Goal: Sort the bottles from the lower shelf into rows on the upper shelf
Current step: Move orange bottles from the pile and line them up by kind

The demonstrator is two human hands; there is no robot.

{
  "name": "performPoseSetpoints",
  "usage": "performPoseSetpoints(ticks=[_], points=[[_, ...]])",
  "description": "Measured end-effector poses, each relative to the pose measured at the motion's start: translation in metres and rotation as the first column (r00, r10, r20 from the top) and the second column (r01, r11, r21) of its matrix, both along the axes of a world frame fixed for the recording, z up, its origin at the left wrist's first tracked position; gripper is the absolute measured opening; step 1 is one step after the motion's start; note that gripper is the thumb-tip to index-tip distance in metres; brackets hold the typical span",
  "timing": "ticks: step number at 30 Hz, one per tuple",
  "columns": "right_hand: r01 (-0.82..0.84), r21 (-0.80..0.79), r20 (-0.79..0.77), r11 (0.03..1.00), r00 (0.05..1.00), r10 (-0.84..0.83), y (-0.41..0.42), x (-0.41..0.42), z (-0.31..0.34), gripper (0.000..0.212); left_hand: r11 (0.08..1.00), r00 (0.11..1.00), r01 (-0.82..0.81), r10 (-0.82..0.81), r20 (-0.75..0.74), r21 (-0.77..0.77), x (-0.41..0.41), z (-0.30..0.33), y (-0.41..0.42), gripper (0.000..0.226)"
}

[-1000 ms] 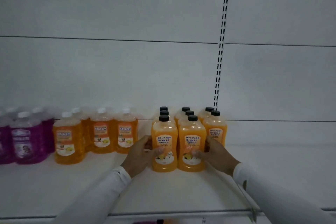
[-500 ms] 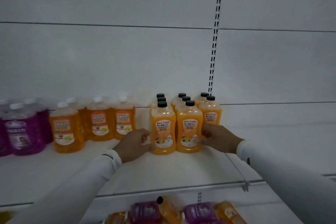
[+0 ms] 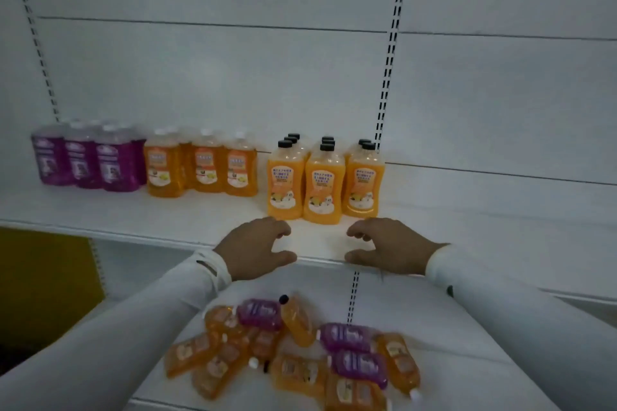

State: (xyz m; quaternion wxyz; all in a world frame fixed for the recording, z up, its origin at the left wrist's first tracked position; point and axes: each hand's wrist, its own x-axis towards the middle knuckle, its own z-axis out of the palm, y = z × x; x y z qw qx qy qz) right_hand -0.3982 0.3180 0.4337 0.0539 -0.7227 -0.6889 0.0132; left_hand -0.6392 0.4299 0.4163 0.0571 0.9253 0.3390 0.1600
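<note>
On the upper shelf point(image 3: 200, 220) stand three groups in rows: purple bottles with white caps point(image 3: 83, 163) at the left, orange bottles with white caps point(image 3: 203, 167) in the middle, and orange bottles with black caps point(image 3: 322, 190) to the right. My left hand point(image 3: 257, 248) and my right hand point(image 3: 384, 248) hover at the shelf's front edge, just below the black-capped group. Their fingers are loosely curled and hold nothing. On the lower shelf point(image 3: 450, 337) lies a loose pile of orange and purple bottles point(image 3: 300, 350) on their sides.
Slotted black uprights point(image 3: 389, 53) run down the white back panel. A yellow panel point(image 3: 43, 277) shows under the upper shelf at the left. The upper shelf is bare to the right of the black-capped bottles.
Both hands let go of the front black-capped orange bottles and drew back to the shelf's front edge. The view tilted down, so the pile on the lower shelf came into sight.
</note>
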Motion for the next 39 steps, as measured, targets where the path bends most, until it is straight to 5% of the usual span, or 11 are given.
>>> performPoseSetpoints(ticks=[7,15,34,39], points=[[-0.173,-0.083,-0.039,0.981,0.985,0.170,-0.054,-0.012,-0.052,0.058,0.994,0.987,-0.070,0.058,-0.150,-0.078,-0.007,-0.053,-0.093,0.049],[-0.166,-0.236,-0.124,0.957,0.982,0.139,-0.081,-0.016,-0.145,0.056,0.981,0.951,-0.116,0.065,-0.303,-0.154,-0.021,-0.123,-0.139,0.050],[-0.005,-0.470,-0.296,0.883,0.943,-0.153,-0.002,-0.025,-0.301,0.063,0.874,0.901,-0.203,-0.010,-0.434,-0.442,-0.047,-0.296,-0.028,0.053],[-0.012,-0.498,-0.333,0.867,0.926,-0.178,0.039,-0.002,-0.316,0.030,0.829,0.905,-0.268,0.042,-0.422,-0.492,-0.030,-0.331,-0.003,0.051]])
